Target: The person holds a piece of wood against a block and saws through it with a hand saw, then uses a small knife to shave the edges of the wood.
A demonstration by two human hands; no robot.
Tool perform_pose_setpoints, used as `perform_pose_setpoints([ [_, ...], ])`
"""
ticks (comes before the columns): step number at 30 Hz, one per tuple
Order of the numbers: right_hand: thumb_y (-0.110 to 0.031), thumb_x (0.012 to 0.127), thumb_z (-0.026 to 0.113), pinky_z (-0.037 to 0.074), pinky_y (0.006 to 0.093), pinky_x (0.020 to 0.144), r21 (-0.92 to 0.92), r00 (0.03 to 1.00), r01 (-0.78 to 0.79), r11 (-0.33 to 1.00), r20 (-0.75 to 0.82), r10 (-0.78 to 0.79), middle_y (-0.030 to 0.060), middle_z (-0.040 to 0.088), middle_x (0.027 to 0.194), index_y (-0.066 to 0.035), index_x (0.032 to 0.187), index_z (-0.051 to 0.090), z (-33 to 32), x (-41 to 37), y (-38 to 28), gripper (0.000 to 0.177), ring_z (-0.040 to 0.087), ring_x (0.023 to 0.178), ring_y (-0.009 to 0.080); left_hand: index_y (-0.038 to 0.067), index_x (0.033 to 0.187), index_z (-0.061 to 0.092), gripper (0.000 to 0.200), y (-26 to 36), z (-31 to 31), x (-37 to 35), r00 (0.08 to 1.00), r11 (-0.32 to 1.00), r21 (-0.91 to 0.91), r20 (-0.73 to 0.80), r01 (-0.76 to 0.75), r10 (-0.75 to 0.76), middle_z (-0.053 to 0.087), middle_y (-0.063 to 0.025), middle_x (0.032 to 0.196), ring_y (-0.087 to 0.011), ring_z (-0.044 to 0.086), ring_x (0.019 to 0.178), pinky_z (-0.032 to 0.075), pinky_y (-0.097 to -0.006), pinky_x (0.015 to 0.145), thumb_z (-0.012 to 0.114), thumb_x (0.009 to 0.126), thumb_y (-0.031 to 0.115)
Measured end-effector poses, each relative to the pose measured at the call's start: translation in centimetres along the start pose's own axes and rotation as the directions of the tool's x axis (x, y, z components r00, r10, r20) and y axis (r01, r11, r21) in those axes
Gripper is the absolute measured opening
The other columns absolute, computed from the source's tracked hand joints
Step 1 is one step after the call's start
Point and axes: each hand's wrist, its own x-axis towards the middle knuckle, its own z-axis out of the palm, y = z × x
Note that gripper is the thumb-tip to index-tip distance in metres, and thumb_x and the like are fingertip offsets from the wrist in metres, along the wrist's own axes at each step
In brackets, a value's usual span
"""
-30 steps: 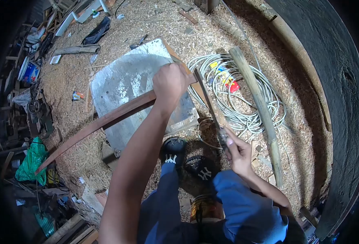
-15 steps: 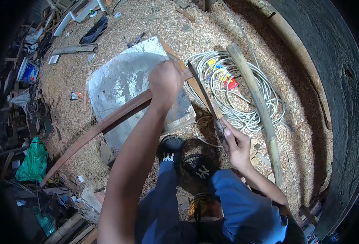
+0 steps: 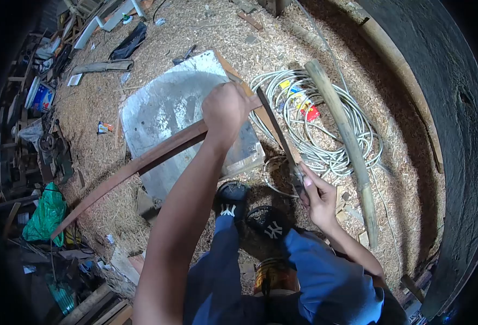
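Observation:
My left hand is closed around a long, curved reddish wooden strip, near its upper right end. The strip crosses a worn grey-white board and runs down to the lower left. My right hand grips the lower end of a long, narrow dark blade; its handle is mostly hidden by the fingers. The blade's far end lies right at the short end of the strip, just past my left fist. A narrow brown wooden piece lies along the board's right side, partly behind the blade.
A coiled pale cable lies right of the board, with a bamboo-like pole across it. Wood shavings cover the ground. A large dark curved wall bounds the right. Scrap wood and a green plastic bag are at left. My shoes stand below the board.
The whole view has shifted slightly. Both hands keep their grips, and the blade still meets the strip's end, its angle a little changed.

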Motion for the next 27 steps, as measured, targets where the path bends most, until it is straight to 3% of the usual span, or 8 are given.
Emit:
perform_pose_setpoints([
  [4,-0.018,0.11,0.056,0.031,0.0221,0.052,0.009,0.994,0.11,0.994,-0.003,-0.11,-0.007,0.047,0.072,-0.005,0.148,0.058,2.8,5.9,-0.7,0.04,0.038,0.057,0.0031,-0.004,0.085,0.075,0.043,0.3,-0.2,0.0,0.999,0.999,-0.028,-0.031,-0.029,0.028,0.071,-0.0317,0.086,-0.049,0.071,0.083,0.057,-0.054,0.08,0.051,0.1,0.029],
  [6,-0.018,0.11,0.056,0.031,0.0221,0.052,0.05,0.995,0.103,0.993,0.001,-0.103,-0.0073,0.046,0.072,-0.004,0.148,0.058,3.3,6.6,-1.3,0.04,0.039,0.058,0.0032,-0.003,0.084,0.076,0.043,0.4,-0.4,0.1,1.0,0.999,0.017,-0.004,0.028,-0.028,0.071,-0.0314,0.085,-0.0482,0.071,0.083,0.057,-0.0536,0.08,0.052,0.1,0.029],
  [8,-0.018,0.11,0.057,0.032,0.022,0.052,0.098,0.996,0.088,0.991,0.003,-0.088,-0.0075,0.045,0.071,-0.004,0.148,0.058,3.3,5.7,-1.4,0.04,0.039,0.059,0.0032,-0.003,0.085,0.076,0.042,0.1,-0.1,0.1,0.999,0.999,0.019,-0.006,0.032,-0.032,0.071,-0.0312,0.085,-0.048,0.071,0.083,0.057,-0.0536,0.08,0.053,0.1,0.029],
  [13,-0.017,0.11,0.055,0.032,0.0221,0.052,0.023,0.998,-0.01,1.0,-0.069,0.012,-0.0071,0.047,0.072,-0.004,0.147,0.058,-0.2,-0.8,0.8,0.039,0.04,0.059,0.0033,-0.003,0.085,0.076,0.041,0.2,-0.5,-0.1,1.0,1.0,0.007,0.0,0.015,-0.015,0.071,-0.0307,0.084,-0.0479,0.072,0.083,0.057,-0.0536,0.081,0.053,0.099,0.028],
  [16,-0.016,0.11,0.054,0.033,0.0223,0.052,-0.035,1.0,0.005,0.999,0.021,-0.005,-0.0062,0.048,0.073,-0.005,0.147,0.059,-0.3,-0.6,0.5,0.039,0.041,0.058,0.0034,-0.002,0.085,0.076,0.04,-0.2,-0.1,0.1,1.0,1.0,0.025,0.006,0.004,-0.004,0.071,-0.0304,0.085,-0.0481,0.071,0.083,0.057,-0.0537,0.08,0.053,0.099,0.028],
  [18,-0.017,0.11,0.054,0.033,0.0223,0.052,-0.039,1.0,0.019,0.999,0.003,-0.019,-0.0064,0.047,0.072,-0.005,0.147,0.059,1.0,1.3,-0.3,0.039,0.04,0.058,0.0034,-0.002,0.085,0.076,0.04,-0.1,0.0,-0.1,0.996,0.998,-0.003,-0.054,-0.07,0.069,0.071,-0.0304,0.086,-0.0481,0.071,0.082,0.057,-0.0537,0.079,0.052,0.099,0.027],
  [22,-0.02,0.11,0.055,0.033,0.0225,0.052,0.033,0.998,0.063,0.997,-0.003,-0.063,-0.007,0.046,0.071,-0.004,0.147,0.058,3.5,7.0,-3.0,0.04,0.039,0.058,0.0032,-0.002,0.084,0.076,0.04,-0.4,0.6,0.1,0.996,0.998,0.006,-0.055,-0.064,0.064,0.071,-0.0303,0.086,-0.048,0.071,0.082,0.057,-0.0542,0.078,0.052,0.099,0.027],
  [27,-0.021,0.11,0.055,0.033,0.0223,0.053,0.007,1.0,0.017,1.0,-0.012,-0.017,-0.0065,0.047,0.072,-0.005,0.148,0.058,1.7,3.2,-1.4,0.041,0.04,0.058,0.0034,-0.002,0.085,0.076,0.042,0.1,-0.3,0.2,1.0,1.0,-0.007,-0.017,0.001,-0.001,0.072,-0.0301,0.086,-0.0484,0.071,0.083,0.056,-0.0552,0.081,0.051,0.1,0.028],
])
